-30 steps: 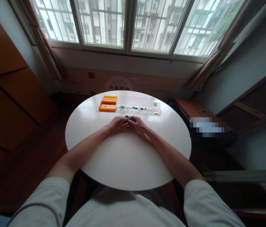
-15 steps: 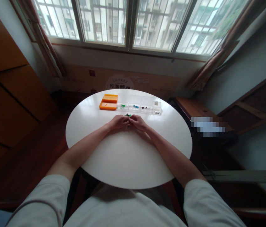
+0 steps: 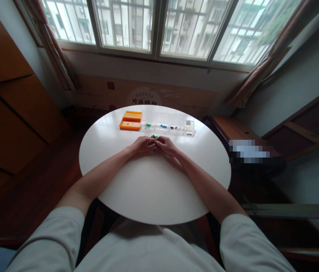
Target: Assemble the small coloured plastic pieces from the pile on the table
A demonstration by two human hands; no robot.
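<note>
Remotely, I log the left hand (image 3: 144,145) and right hand (image 3: 165,146) meeting on the near side of the clear case (image 3: 162,130), fingers curled; whether either grips anything I cannot tell. A green-and-dark cluster (image 3: 154,136) shows at their fingertips, toward the clear case. Judged risks: tiny parts could slip from a loose pinch and skitter over the smooth surface (image 3: 150,189); a forward shove could jolt the clear case, mixing its green bits (image 3: 148,125) and blue bits (image 3: 164,126).

White table (image 3: 153,189) with an open orange case (image 3: 132,116)
Right of the orange case, clear compartments (image 3: 181,129) run in a row, the nearest just beside it.
</note>
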